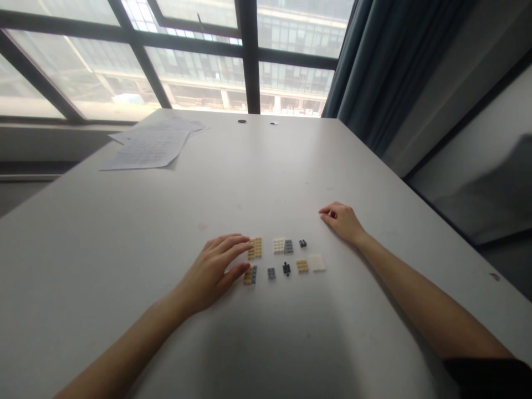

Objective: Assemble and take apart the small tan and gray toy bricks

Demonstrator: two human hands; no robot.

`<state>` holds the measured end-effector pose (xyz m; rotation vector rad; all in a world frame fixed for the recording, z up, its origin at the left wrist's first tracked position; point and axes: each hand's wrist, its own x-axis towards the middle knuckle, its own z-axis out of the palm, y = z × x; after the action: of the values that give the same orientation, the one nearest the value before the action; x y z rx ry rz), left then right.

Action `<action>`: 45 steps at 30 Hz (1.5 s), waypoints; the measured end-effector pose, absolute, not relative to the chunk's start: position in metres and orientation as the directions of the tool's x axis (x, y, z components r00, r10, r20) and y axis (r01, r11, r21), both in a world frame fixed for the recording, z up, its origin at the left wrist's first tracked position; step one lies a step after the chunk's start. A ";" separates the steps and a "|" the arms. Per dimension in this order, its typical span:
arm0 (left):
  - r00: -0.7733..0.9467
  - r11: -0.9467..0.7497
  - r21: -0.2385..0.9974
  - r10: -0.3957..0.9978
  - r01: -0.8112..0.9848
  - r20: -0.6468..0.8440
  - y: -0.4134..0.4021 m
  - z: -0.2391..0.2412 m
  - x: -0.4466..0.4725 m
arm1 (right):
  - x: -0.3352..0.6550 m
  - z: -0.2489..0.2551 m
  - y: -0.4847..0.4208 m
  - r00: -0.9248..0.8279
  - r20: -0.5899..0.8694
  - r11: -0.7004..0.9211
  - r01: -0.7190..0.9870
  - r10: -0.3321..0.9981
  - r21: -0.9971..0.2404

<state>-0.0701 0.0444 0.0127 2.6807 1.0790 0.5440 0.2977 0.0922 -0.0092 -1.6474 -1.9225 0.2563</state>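
Several small building-brick plates lie in two rows on the white table point(124, 238). A tan plate point(255, 247) is the largest; beside it sit a cream and grey pair point(283, 246) and a tiny dark piece point(302, 243). The front row holds a tan-and-grey piece point(250, 275), a grey piece point(271, 273), a dark piece point(286, 269), a tan plate point(302, 266) and a white plate point(317, 262). My left hand point(216, 269) lies flat with fingers spread, fingertips touching the tan plate. My right hand point(341, 220) rests to the right, fingers curled round a small dark piece point(332, 214).
A few sheets of paper point(152, 145) lie at the far left of the table. Two small round things point(241, 121) sit near the far edge by the window. A dark curtain point(374, 72) hangs at the right, and the table's right edge runs close to my right arm.
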 end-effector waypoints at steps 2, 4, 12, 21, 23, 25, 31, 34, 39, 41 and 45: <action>0.677 -0.710 0.316 0.701 0.630 0.224 0.044 0.014 -0.070 | 0.296 -0.008 0.093 -0.040 0.324 0.207 0.840 0.945 -0.501; 0.700 -0.717 0.310 0.690 0.624 0.185 0.043 0.015 -0.071 | 0.289 -0.005 0.083 -0.054 0.344 0.231 0.836 0.937 -0.498; 0.810 -0.789 0.327 0.577 0.520 0.103 0.040 0.019 -0.062 | 0.254 0.007 0.037 -0.436 0.202 0.461 0.645 0.877 -0.610; 0.813 -0.781 0.307 0.581 0.544 0.037 0.045 0.020 -0.051 | 0.251 -0.005 0.041 -0.441 0.308 0.537 0.648 0.843 -0.540; 0.807 -0.773 0.312 0.590 0.552 0.034 0.047 0.019 -0.052 | 0.255 -0.005 0.041 -0.421 0.311 0.523 0.654 0.852 -0.546; 0.796 -0.760 0.327 0.604 0.562 0.035 0.051 0.018 -0.054 | 0.260 -0.006 0.042 -0.394 0.314 0.504 0.666 0.864 -0.550; 0.759 -0.719 0.370 0.649 0.589 0.053 0.064 0.014 -0.055 | 0.275 -0.007 0.046 -0.313 0.337 0.454 0.707 0.888 -0.542; 0.755 -0.720 0.363 0.653 0.591 0.067 0.065 0.013 -0.052 | 0.279 -0.009 0.048 -0.291 0.359 0.450 0.721 0.887 -0.528; 0.750 -0.715 0.376 0.657 0.589 0.076 0.063 0.012 -0.049 | 0.281 -0.011 0.048 -0.280 0.365 0.444 0.727 0.888 -0.524; 0.741 -0.712 0.404 0.662 0.575 0.111 0.065 0.013 -0.051 | 0.281 -0.012 0.048 -0.274 0.365 0.440 0.726 0.890 -0.528; 0.595 -0.627 0.448 0.770 0.637 0.231 0.077 0.016 -0.061 | 0.281 -0.013 0.047 -0.261 0.370 0.434 0.725 0.892 -0.535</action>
<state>-0.0613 0.0775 0.0163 2.5076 1.1435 0.5860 0.2808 0.0469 -0.0128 -1.3544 -2.0574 0.3408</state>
